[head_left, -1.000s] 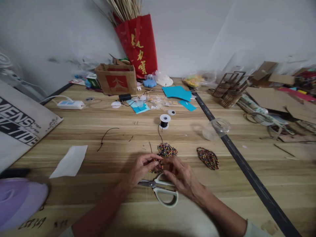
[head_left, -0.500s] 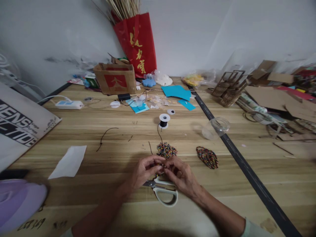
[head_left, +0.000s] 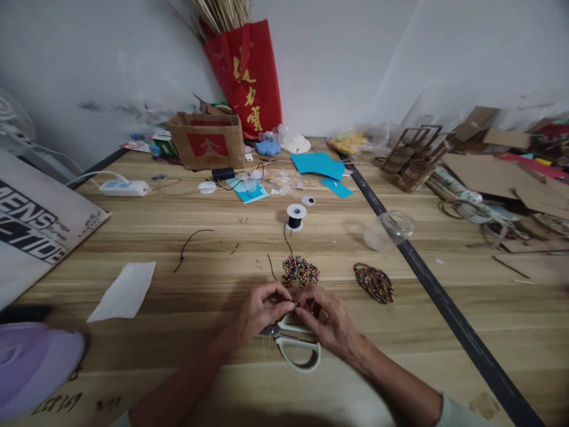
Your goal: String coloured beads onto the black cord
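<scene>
Left hand (head_left: 263, 307) and right hand (head_left: 328, 314) pinching small dark bead (head_left: 297, 304); white-handled scissors (head_left: 299, 344) lying just below fingers, loose multicolored beads (head_left: 300, 271) sitting just beyond, black cord spool (head_left: 296, 218) standing farther out.

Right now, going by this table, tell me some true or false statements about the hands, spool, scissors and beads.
The left hand and right hand hold a small dark item. True.
The spool lies on its side. False: it stands upright.
The scissors are beyond the spool. False: they are nearer the person.
The white paper is left of the scissors. True.
The bead pile sits on blue card. False: it sits on the table.
</scene>
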{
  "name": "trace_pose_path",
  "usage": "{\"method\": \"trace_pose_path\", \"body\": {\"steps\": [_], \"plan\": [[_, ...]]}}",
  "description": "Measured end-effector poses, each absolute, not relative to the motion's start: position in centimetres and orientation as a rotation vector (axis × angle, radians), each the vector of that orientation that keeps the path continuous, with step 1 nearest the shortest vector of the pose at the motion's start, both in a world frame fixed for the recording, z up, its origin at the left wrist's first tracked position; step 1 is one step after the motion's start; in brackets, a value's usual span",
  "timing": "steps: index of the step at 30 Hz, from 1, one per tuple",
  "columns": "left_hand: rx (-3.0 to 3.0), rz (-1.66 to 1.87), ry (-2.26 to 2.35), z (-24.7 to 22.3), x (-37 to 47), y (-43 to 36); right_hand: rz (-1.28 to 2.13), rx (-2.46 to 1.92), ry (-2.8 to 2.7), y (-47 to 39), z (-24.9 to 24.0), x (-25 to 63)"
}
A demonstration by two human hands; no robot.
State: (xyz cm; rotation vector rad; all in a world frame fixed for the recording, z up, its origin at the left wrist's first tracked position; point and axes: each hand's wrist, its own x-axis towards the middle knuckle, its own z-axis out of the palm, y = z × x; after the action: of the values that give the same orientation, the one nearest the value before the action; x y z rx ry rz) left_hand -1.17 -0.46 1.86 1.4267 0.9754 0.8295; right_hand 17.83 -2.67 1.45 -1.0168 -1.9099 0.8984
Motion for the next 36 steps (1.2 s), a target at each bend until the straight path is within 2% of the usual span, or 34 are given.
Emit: {"method": "trace_pose_path", "body": {"steps": [36], "plan": [[1.338,0.875,0.916,1.5,-1.11,-0.4,1.038,-1.088,-1.82,-2.66,1.93,17.52]]}}
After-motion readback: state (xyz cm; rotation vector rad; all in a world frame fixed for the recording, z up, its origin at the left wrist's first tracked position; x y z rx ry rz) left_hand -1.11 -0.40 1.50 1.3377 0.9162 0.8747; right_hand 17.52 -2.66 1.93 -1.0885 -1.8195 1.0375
